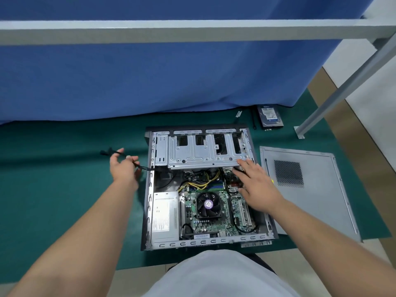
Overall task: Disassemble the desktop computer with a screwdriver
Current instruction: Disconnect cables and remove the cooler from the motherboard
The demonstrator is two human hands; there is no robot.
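Observation:
An open desktop computer case (147, 211) lies flat on a green mat (64, 189). Inside are the motherboard with a black CPU fan (208, 204), a grey power supply (165, 217), yellow-and-black wires (201, 183) and a metal drive cage (203, 151) at the far end. My left hand (124, 168) is outside the case's left wall and grips a black cable (111, 152) that runs into the case. My right hand (256, 183) rests flat, fingers spread, over the motherboard's right side, fingertips at the drive cage's near edge. A screwdriver (267, 170) lies mostly hidden behind this hand.
The removed grey side panel (310, 189) lies right of the case. A hard drive (270, 116) with small screws and a black cable tie sits at the mat's far right. A blue cloth (171, 71) hangs behind. A grey metal frame leg (321, 112) stands at the right.

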